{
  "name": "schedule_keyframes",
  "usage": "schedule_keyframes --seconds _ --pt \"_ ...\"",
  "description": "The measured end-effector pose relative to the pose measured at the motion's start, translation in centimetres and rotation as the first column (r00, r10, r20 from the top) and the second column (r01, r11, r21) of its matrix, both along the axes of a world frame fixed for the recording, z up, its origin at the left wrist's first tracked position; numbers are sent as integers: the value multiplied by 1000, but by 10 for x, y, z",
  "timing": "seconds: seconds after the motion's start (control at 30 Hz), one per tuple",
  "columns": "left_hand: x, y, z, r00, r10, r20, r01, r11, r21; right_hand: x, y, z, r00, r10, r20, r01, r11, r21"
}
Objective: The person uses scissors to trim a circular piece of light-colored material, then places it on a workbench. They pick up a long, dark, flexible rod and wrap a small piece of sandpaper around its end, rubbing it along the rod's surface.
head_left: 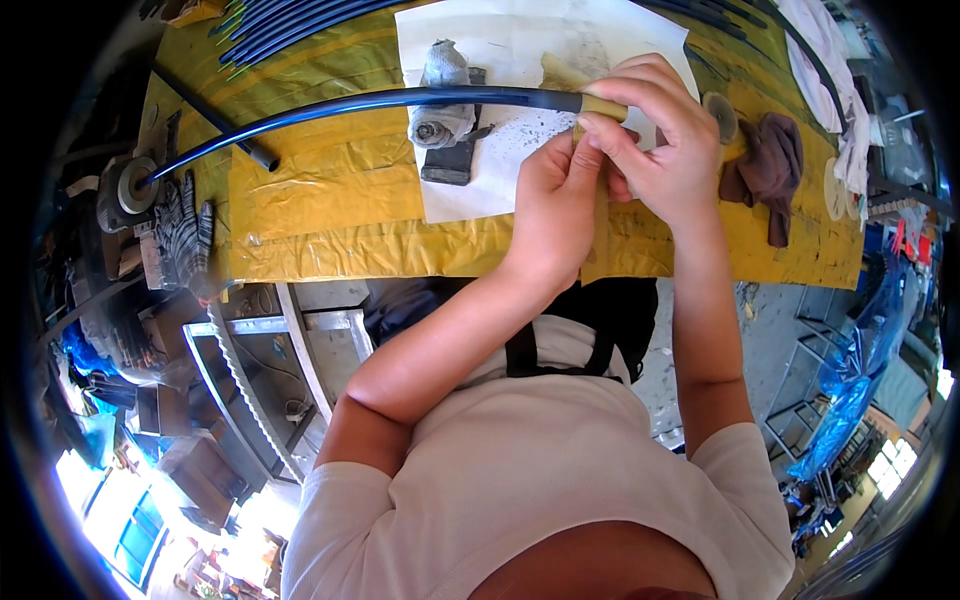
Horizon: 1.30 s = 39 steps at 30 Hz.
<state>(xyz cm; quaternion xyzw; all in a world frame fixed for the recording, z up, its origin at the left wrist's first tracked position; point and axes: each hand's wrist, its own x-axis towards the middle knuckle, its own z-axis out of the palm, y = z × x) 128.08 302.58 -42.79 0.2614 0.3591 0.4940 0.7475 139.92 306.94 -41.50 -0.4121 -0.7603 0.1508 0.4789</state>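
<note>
A long glossy dark blue rod (330, 108) runs across the table; its right end has a tan sleeve or wrap (604, 107). My right hand (672, 140) is closed around this tan end, with the thumb below it and the fingers over it. Just below the rod, my left hand (556, 200) is closed in a pinch beside my right fingertips, apparently on a narrow tan strip (601, 215) that hangs down. What lies between the fingertips is partly hidden. Midway, the rod passes over a cloth-wrapped support (445, 68) on a dark block (447, 166).
The rod's left end meets a round metal spindle (135, 186). White paper (480, 195) with dark dust lies on the yellow-covered table (330, 220). Several dark rods (290, 30) lie at the back left. A grey glove (185, 235) lies left, a brown cloth (768, 170) right.
</note>
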Motion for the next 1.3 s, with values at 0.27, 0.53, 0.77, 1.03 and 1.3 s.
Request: schedule_keyframes --seconds 0.27,0.53,0.77,1.03,1.3 --pt "12 -2 -1 997 -81 15 81 997 0 17 -6 3 999 -18 38 20 998 -53" --pt "23 -7 2 989 -111 98 121 987 -103 31 -9 16 994 -12 105 29 987 -155" --pt "27 -7 7 970 -121 210 168 960 -225 35 -15 17 978 -123 168 149 977 -153" --pt "22 -8 16 939 -148 311 235 935 -265 37 -12 21 944 -193 267 212 976 -42" --pt "20 -9 15 921 -194 337 286 925 -248 40 -11 33 912 -240 333 230 971 70"
